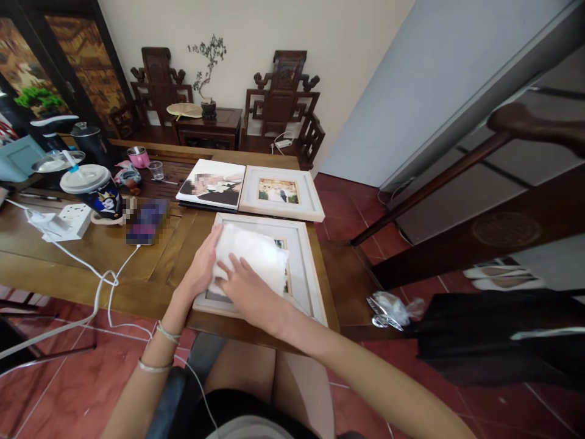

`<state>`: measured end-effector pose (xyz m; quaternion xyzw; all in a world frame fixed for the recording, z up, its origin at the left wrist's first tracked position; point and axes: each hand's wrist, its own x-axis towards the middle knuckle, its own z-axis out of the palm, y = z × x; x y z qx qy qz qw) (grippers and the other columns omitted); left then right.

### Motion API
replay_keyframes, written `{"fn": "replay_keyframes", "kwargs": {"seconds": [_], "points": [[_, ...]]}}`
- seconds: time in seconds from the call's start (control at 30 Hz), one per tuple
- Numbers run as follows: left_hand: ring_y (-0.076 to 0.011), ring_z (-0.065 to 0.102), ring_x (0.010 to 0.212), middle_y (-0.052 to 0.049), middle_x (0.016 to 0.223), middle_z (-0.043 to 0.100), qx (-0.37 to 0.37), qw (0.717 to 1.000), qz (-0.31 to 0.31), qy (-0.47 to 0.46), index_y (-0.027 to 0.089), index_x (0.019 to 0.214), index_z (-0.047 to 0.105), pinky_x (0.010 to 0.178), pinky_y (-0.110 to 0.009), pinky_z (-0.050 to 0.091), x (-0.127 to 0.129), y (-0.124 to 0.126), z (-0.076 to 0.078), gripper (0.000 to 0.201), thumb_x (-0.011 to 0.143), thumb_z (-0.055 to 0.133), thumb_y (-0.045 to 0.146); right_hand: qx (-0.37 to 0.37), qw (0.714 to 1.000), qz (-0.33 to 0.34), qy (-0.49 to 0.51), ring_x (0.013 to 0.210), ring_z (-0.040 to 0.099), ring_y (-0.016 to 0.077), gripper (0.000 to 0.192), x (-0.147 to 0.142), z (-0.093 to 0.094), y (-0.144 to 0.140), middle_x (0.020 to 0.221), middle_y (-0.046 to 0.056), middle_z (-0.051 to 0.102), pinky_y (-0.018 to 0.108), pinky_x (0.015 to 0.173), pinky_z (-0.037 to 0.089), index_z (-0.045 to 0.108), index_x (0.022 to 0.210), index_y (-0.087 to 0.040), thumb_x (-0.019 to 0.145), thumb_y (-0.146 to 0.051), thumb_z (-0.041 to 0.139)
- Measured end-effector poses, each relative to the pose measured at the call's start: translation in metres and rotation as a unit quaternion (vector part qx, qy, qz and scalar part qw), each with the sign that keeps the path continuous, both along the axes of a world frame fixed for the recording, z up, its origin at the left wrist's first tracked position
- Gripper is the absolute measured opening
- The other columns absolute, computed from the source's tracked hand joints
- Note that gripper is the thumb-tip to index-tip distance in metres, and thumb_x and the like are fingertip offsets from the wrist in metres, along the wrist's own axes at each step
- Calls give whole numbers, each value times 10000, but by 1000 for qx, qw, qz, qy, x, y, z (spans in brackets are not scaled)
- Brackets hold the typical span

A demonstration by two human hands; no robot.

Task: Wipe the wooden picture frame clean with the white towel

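Plainly, left hand point(201, 268): flat against the left edge of the white cloth point(250, 256), fingers spread, pinning it rather than clenched round it.
Right hand point(247, 292): fingers laid on the cloth's near edge, pressing it down; no closed grip shows.
Cloth: a folded white pad lying on the glass of the near picture frame point(301, 268), covering most of its picture.
Near frame: flat on the desk point(91, 256) at its near right corner, face up, which lets both hands bear down on it.
Other frames: a second white frame point(282, 192) and a frameless photo print point(212, 183) lie side by side just behind.
Hidden: the near frame's picture is almost wholly under the cloth; the palms' undersides cannot be seen.
Hard to make out: a blurred dark object point(146, 222) with a white cable beside a patterned cup point(94, 192).
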<state>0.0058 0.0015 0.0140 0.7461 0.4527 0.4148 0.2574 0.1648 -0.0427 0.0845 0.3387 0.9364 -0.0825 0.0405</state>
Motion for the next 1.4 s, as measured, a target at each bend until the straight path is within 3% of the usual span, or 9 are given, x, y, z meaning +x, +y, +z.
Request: {"fn": "replay_keyframes", "kwargs": {"seconds": [0.17,0.37,0.7,0.83,0.93,1.03,1.2,1.4], "points": [[-224,358,1402,-145,1475,443,-25,998,22,55,115,1358,502,1184,-419,242,3,5,-1,543,993,261,438,-74,995,62,-5,1354,339,394,459,27,16,-30,1406,188,492,542,1083,309,654,1166,-103,749,23,509],[-221,382,1387,-134,1449,476,3,996,36,80,153,1321,531,1167,-448,278,4,10,-14,432,989,319,332,-115,992,-4,-46,1322,410,359,480,63,37,-45,1361,181,542,526,1070,348,670,1139,-119,738,48,465],[-227,380,1388,-125,1403,527,23,994,14,102,158,1293,549,1158,-481,302,0,12,-14,402,957,330,191,-47,998,36,23,1365,348,363,482,14,0,-33,1437,183,465,530,1112,288,645,1201,-114,759,11,499],[-241,348,1405,-126,1406,524,30,992,-2,126,154,1291,550,1159,-503,292,-3,12,-15,387,950,372,197,-26,999,-1,20,1335,406,348,441,47,6,-48,1394,162,522,541,1105,305,685,1126,-139,766,23,488],[-245,338,1409,-139,1427,498,31,990,0,138,145,1310,534,1156,-506,293,-3,12,-17,395,953,381,214,3,997,-76,-12,1268,490,354,416,87,6,-65,1319,150,592,548,1078,349,721,1048,-155,749,24,495],[-250,321,1417,-145,1434,489,35,988,-1,150,133,1330,521,1158,-505,289,-2,12,-17,408,959,376,224,6,988,-153,-23,1278,485,337,445,115,2,-73,1285,111,624,554,1068,365,742,964,-185,697,46,471],[-254,312,1422,-142,1440,484,38,986,-15,162,131,1346,513,1161,-500,286,-2,12,-13,417,968,367,231,23,978,-207,-1,1308,459,296,517,127,-5,-48,1297,93,618,529,1082,349,737,893,-183,585,85,419],[-258,304,1426,-152,1448,475,28,986,-13,162,116,1350,512,1165,-506,274,-3,13,-13,424,966,374,235,131,964,-233,18,1345,399,329,542,124,-20,29,1380,128,544,535,1065,347,691,1078,-142,659,87,435]]}}
